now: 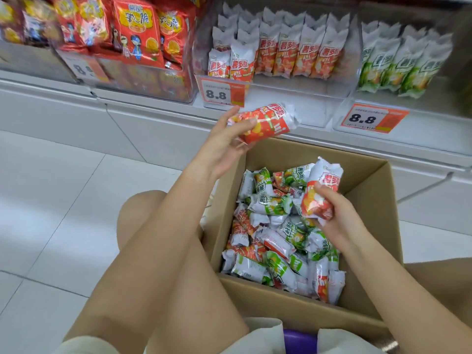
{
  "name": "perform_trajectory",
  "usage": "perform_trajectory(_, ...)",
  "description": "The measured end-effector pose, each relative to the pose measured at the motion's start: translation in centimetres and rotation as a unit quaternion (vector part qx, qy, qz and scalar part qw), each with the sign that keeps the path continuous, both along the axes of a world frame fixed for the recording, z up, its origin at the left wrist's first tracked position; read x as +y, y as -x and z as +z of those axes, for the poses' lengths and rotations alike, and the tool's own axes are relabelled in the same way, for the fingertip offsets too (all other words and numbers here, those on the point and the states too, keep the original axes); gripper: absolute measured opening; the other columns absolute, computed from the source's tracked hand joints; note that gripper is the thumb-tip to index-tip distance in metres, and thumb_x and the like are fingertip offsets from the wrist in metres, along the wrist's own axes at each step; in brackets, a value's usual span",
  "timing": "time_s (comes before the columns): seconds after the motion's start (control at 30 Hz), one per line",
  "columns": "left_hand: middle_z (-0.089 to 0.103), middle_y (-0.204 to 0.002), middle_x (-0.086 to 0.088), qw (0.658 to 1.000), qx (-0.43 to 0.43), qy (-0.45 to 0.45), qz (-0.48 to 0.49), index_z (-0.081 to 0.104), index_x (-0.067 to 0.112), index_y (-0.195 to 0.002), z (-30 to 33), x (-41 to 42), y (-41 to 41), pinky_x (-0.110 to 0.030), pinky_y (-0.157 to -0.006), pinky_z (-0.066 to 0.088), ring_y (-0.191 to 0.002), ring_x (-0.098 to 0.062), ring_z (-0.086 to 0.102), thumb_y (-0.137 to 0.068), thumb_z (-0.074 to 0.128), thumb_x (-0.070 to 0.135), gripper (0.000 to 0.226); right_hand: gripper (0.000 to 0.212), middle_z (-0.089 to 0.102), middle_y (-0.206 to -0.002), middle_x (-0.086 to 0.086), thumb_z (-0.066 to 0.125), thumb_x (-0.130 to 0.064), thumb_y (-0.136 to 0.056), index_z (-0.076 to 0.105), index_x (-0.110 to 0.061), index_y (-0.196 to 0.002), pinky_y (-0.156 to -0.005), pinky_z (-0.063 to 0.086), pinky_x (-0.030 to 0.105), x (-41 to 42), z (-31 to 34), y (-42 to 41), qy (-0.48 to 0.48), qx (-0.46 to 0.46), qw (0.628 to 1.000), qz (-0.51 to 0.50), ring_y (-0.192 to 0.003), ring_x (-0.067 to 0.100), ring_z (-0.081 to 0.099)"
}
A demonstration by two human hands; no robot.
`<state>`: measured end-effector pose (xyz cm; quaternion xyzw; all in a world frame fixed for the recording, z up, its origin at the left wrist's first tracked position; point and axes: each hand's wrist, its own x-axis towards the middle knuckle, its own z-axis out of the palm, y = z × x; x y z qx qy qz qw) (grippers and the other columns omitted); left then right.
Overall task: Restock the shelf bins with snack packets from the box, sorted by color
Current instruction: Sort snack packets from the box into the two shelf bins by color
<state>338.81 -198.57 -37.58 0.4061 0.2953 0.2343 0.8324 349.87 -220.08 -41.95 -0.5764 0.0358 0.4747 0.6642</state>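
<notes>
Mid-restock: the left hand and right hand each grasp 1 orange-and-white foil snack packet in curled fingers. Next, both likely go upright into the clear plastic orange-packet shelf bin.

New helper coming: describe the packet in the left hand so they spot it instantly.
Start at the open cardboard box below the shelf. Just above its far-left corner, the left hand holds an orange packet. It lies sideways in mid-air; the other held packet stands upright.

The box is matt brown corrugated cardboard. Its snack packets are glossy, crinkled plastic film. At twelve o'clock, the shelf bins are clear, smooth plastic with paper price tags. The floor is smooth, glossy pale tile.
</notes>
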Motion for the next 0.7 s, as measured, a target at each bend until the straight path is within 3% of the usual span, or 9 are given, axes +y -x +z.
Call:
perform_trajectory(0.07, 0.056, -0.115, -0.006, 0.995, -0.062, 0.074, 0.018, 0.044, 0.016, -0.137, 0.1, 0.7, 0.1, -0.028, -0.080, 0.052, -0.098, -0.017, 0.060, -0.075, 0.070, 0.013, 0.067, 0.052, 0.072, -0.096, 0.008, 0.071, -0.025, -0.078, 0.057, -0.006, -0.125, -0.069, 0.056, 0.030, 1.1, 0.2, 0.2, 0.011, -0.035, 0.999, -0.024, -0.082, 0.018, 0.069)
perform_trajectory(0.17, 0.055, -0.118, -0.009, 0.990, -0.098, 0.097, 0.013, 0.048, 0.018, -0.128, 0.0, 0.8, 0.0, -0.031, -0.081, 0.054, -0.103, -0.020, 0.058, -0.072, 0.066, 0.012, 0.059, 0.052, 0.070, -0.111, 0.008, 0.067, -0.034, -0.085, 0.054, -0.013, -0.130, -0.088, 0.052, 0.037, 2.4, 0.4, 0.5, 0.027, -0.062, 0.997, -0.030, -0.099, 0.021, 0.067)
perform_trajectory(0.37, 0.061, -0.112, -0.008, 0.986, -0.143, 0.082, -0.004, 0.053, 0.014, -0.116, 0.5, -0.1, 0.1, -0.031, -0.088, 0.054, -0.100, -0.019, 0.061, -0.072, 0.062, 0.005, 0.046, 0.031, 0.069, -0.089, 0.005, 0.051, -0.009, -0.093, 0.054, -0.006, -0.123, -0.064, 0.056, 0.027, 3.6, 1.3, 1.1, -0.039, -0.028, 0.998, -0.029, -0.078, 0.018, 0.066)
perform_trajectory(0.57, 0.069, -0.100, -0.003, 0.983, -0.169, 0.070, 0.010, 0.057, 0.014, -0.112, 0.6, -0.4, -0.3, -0.028, -0.093, 0.048, -0.095, -0.017, 0.064, -0.074, 0.060, 0.003, 0.040, 0.039, 0.071, -0.108, 0.007, 0.060, -0.008, -0.089, 0.054, -0.013, -0.127, -0.082, 0.053, 0.034, 3.7, 2.3, 1.6, -0.050, -0.090, 0.995, 0.005, -0.093, 0.020, 0.069)
perform_trajectory(0.7, 0.066, -0.103, -0.005, 0.982, -0.170, 0.083, 0.010, 0.057, 0.017, -0.112, 0.9, -0.8, -0.6, -0.022, -0.086, 0.050, -0.094, -0.016, 0.062, -0.072, 0.059, -0.001, 0.043, 0.039, 0.071, -0.108, 0.007, 0.059, -0.007, -0.090, 0.054, -0.012, -0.128, -0.076, 0.055, 0.031, 3.6, 3.0, 1.5, -0.068, -0.092, 0.993, 0.009, -0.093, 0.020, 0.070)
